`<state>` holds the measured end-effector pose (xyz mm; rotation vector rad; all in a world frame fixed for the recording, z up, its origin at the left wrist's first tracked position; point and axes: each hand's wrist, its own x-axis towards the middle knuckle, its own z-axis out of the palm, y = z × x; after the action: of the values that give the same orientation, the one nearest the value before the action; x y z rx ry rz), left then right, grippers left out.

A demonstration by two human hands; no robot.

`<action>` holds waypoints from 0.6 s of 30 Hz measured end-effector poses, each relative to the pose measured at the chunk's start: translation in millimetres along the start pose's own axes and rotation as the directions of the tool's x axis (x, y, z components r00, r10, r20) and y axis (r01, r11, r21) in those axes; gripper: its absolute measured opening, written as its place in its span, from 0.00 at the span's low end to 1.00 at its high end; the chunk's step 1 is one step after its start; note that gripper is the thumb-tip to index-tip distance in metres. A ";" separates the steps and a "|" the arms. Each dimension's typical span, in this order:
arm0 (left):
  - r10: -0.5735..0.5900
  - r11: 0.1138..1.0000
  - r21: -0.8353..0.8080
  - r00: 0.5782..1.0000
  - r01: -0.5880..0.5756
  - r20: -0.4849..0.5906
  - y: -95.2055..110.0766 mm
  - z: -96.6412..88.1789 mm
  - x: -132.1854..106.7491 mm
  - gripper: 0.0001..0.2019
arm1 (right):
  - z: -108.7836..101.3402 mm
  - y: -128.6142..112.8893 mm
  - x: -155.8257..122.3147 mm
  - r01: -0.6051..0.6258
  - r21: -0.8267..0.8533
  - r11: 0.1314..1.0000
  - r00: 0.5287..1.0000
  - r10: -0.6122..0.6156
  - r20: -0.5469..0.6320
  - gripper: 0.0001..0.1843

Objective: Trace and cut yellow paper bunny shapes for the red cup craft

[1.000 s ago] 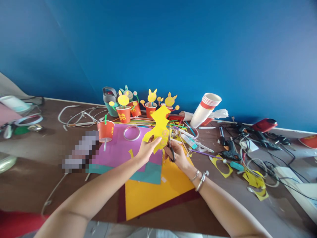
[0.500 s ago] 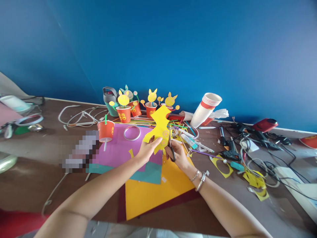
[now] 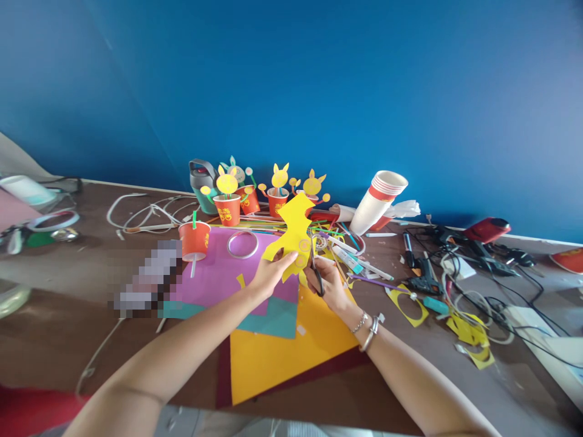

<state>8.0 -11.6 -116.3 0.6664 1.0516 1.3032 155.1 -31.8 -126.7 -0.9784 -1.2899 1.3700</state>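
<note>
My left hand [image 3: 274, 272] pinches a piece of yellow paper [image 3: 296, 223] by its lower left part, thumb on top. The paper has a jagged cut outline, and small circles are drawn near its right edge. In my right hand [image 3: 331, 285] is a pair of scissors [image 3: 315, 271] with dark handles. Their blades point upward at the paper's right edge, beside the drawn circles. Below both hands lie sheets of orange paper [image 3: 277, 364], teal paper [image 3: 280, 318] and purple paper [image 3: 214, 267].
Red paper cups with yellow rabbit-like figures [image 3: 226, 206] stand along the blue wall. A leaning stack of white cups [image 3: 371, 209] is at the back right. Right of my hands lie a glue gun [image 3: 421, 279], yellow scraps [image 3: 412, 315] and tangled cables. A tape roll [image 3: 243, 244] rests on the purple sheet.
Almost nothing differs. The scissors and my right hand have shifted very slightly at the paper's edge; my left hand keeps its hold.
</note>
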 end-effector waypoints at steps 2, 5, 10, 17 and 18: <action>0.011 1.000 -0.001 1.000 -0.011 0.015 0.7 -0.3 0.4 0.20 | -0.2 -1.2 -0.1 -0.009 -0.008 1.000 1.000 0.009 0.001 0.17; 0.027 1.000 0.010 0.998 -0.028 0.052 2.9 -0.5 0.0 0.22 | -0.2 -2.1 -0.1 -0.018 -0.008 1.000 1.000 0.019 0.011 0.18; 0.033 0.999 0.027 0.996 -0.035 0.078 6.4 -0.6 -0.2 0.23 | -0.4 -4.8 -0.2 -0.001 -0.008 1.000 1.000 0.001 0.029 0.19; 0.020 0.999 0.047 0.996 -0.024 0.082 7.8 -1.9 1.7 0.21 | -3.1 -8.0 -0.4 0.011 -0.062 0.998 0.999 -0.008 0.036 0.23; 0.011 0.998 0.060 0.997 -0.016 0.080 9.3 -1.7 1.2 0.21 | -3.8 -7.8 -0.4 0.007 -0.071 0.997 0.999 -0.004 0.039 0.22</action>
<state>2.3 -8.9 -109.1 0.7666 1.0269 1.2503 159.8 -31.7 -119.4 -1.0004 -1.3780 1.3526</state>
